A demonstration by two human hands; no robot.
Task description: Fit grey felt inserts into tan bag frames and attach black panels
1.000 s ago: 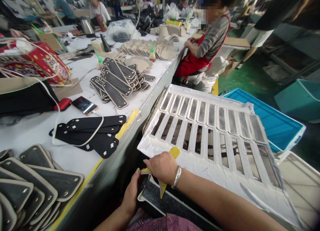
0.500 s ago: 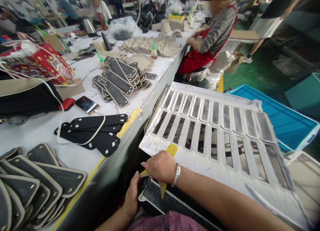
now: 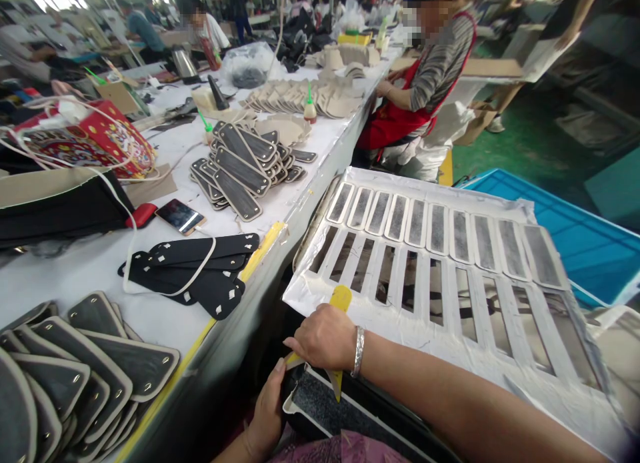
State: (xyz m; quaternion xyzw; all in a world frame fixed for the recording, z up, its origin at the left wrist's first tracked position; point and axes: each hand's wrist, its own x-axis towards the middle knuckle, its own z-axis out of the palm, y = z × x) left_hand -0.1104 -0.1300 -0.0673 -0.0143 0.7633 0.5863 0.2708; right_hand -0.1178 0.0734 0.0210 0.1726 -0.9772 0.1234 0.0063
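My right hand (image 3: pixel 324 339), with a silver bangle at the wrist, is closed on yellow-handled scissors (image 3: pixel 340 297), whose handle loop sticks up above the knuckles and whose blade points down. My left hand (image 3: pixel 267 409) grips the left end of a dark grey piece with a cream edge (image 3: pixel 325 409) lying on my lap. The scissors meet that piece at its upper left corner. Just beyond my hands a white slotted tray (image 3: pixel 435 329) holds a row of grey strips.
On the white table (image 3: pixel 75 276) at left lie grey triangular pieces (image 3: pixel 75 376), black strips (image 3: pixel 200 269), a phone (image 3: pixel 180 216), stacked grey strips (image 3: pixel 240 166) and a red bag (image 3: pixel 95 139). A person in a red apron (image 3: pixel 425 89) works further along. A blue crate (image 3: pixel 575 236) stands at right.
My view has shifted slightly, so everything sits a little lower and to the right. Both hands stay on the piece and scissors, which have barely moved.
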